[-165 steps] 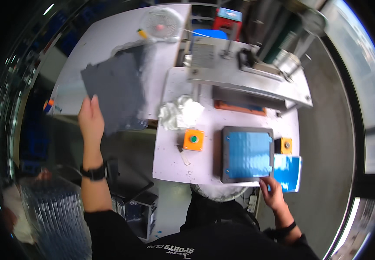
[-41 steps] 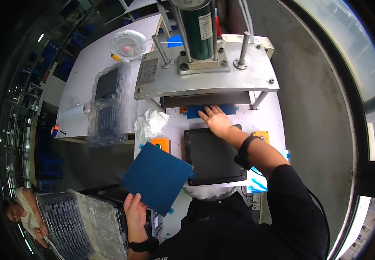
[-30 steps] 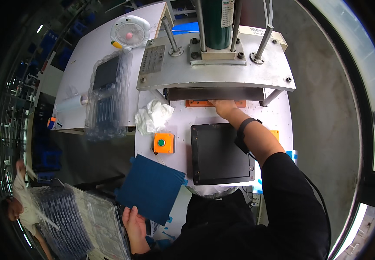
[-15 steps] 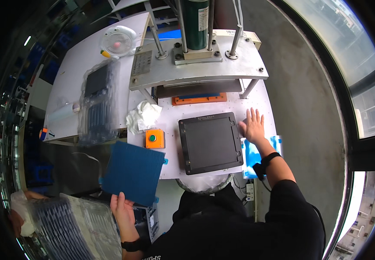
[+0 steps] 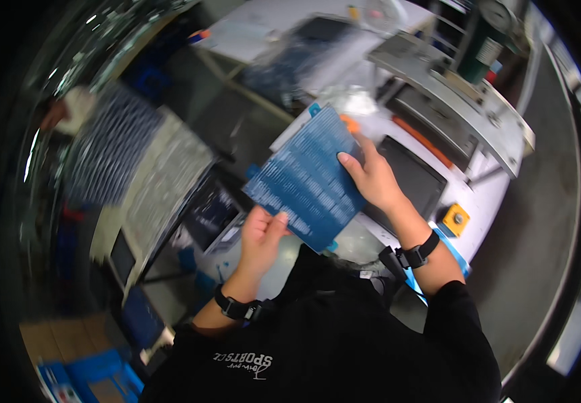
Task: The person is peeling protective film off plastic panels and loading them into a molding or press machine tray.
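Observation:
A flat, square blue panel [image 5: 307,181] with small light-blue tabs on its edges is held up, tilted, in front of me. My left hand [image 5: 263,232] pinches its lower left edge, thumb on top. My right hand [image 5: 374,176] grips its right edge, thumb on the face and the other fingers mostly hidden. Behind the panel, a black rectangular fixture [image 5: 411,176] lies on the white worktable, partly covered by the panel and my right arm.
Beyond the fixture stands a metal press [image 5: 431,80] with an orange bar [image 5: 425,142] under it. A yellow button box [image 5: 455,220] sits at the table's right. Crumpled white cloth [image 5: 352,101] lies behind the panel. To the left are ribbed plastic trays [image 5: 163,171] and another person's hand [image 5: 54,115].
The view has swung left. My right hand has left the table beside the fixture and taken hold of the panel's right edge. The panel, still in my left hand, is now before my body.

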The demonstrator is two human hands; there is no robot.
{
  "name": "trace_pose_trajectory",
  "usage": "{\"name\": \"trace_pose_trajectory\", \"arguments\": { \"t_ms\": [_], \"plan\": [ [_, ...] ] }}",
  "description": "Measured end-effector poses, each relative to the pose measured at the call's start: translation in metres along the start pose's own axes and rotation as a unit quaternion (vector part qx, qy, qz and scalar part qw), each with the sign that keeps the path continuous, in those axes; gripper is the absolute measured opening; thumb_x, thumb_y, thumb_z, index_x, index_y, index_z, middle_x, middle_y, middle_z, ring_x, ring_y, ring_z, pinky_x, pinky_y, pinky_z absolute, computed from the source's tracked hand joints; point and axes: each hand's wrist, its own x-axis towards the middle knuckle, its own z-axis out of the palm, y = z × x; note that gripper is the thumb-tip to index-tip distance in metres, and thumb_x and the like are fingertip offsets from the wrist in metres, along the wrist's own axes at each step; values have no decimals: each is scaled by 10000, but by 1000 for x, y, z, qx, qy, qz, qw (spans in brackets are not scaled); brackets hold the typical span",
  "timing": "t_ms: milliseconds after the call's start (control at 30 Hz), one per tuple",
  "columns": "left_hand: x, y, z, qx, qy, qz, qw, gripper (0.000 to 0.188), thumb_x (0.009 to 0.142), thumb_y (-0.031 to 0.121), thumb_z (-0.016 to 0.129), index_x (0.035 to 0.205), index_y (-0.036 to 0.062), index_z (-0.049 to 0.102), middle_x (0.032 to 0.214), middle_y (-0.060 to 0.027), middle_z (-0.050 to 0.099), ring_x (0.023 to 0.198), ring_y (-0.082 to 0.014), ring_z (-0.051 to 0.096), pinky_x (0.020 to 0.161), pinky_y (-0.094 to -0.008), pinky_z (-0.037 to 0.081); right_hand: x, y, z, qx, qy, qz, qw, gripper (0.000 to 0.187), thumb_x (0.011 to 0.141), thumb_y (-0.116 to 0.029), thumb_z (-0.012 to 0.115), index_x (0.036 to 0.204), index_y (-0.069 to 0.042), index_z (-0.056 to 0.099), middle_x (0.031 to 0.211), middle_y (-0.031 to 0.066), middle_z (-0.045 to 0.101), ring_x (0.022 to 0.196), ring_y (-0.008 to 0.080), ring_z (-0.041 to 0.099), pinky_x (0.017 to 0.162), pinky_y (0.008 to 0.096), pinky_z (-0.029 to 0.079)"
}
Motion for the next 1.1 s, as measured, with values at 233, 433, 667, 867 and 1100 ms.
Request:
{"name": "trace_pose_trajectory", "arguments": {
  "t_ms": [233, 433, 667, 867, 1100],
  "plan": [
    [-174, 73, -99, -18, 112, 118, 987, 675, 949, 467, 516, 1439, 69, 275, 1357, -166, 479, 1237, -252, 480, 1020, -396, 397, -46, -77, 97, 87, -285, -137, 945, 287, 919, -276, 609, 875, 7, 592, 731, 185, 593, 621, 245, 539, 619, 356, 460],
    [-276, 82, -105, 252, 322, 71, 910, 254, 914, 119, 615, 1116, 18, 500, 795, -47, 654, 732, -88, 592, 655, -284, 481, -114, -167, 195, 37, -509, -282, 812, 214, 832, -225, 691, 888, -27, 632, 727, 202, 636, 672, 370, 641, 620, 387, 494],
    [-421, 53, -152, 176, 579, 22, 796, 220, 862, 135, 633, 946, 2, 479, 660, -75, 588, 589, -155, 578, 550, -317, 455, -225, -275, 317, 134, -655, -406, 624, 226, 837, -181, 674, 985, -16, 627, 907, 170, 666, 800, 361, 649, 696, 371, 504],
    [-514, 71, -176, 110, 683, -4, 722, 222, 910, 144, 638, 884, 31, 447, 598, -12, 541, 558, -53, 499, 484, -239, 380, -315, -372, 384, 134, -728, -447, 502, 258, 845, -159, 656, 1048, -5, 613, 955, 168, 663, 855, 299, 662, 757, 346, 507],
    [-554, 48, -178, 456, 727, -174, 484, 124, 851, 114, 586, 828, 28, 499, 880, -147, 587, 817, -291, 598, 700, -382, 497, -386, -406, 436, 192, -757, -513, 357, 363, 823, -83, 657, 1175, -27, 588, 1078, 182, 646, 982, 319, 646, 836, 341, 506]
  ]
}}
